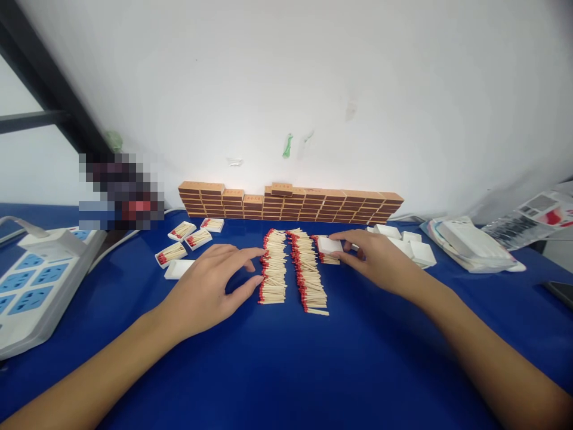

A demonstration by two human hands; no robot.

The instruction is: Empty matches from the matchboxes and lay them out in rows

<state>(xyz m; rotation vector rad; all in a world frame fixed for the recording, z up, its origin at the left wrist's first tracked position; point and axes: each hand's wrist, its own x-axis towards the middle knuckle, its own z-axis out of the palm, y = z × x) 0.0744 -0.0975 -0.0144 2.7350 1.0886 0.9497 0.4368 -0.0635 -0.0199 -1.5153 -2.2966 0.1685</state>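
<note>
My right hand pinches a white matchbox tray between thumb and fingers, over a short row of matches. Thumb and forefinger apart, my left hand reaches the red heads of the left row of matches; nothing shows between its fingers. A second long row of matches lies in the middle. Beyond my left hand lie several trays filled with matches. One white tray is partly hidden behind that hand, so its contents cannot be fully seen.
Stacked brown matchboxes line the wall. Several white trays are piled behind my right hand. Plastic-wrapped packs lie at the right, near a dark phone-like object. A power strip with a plug and cables occupies the left side.
</note>
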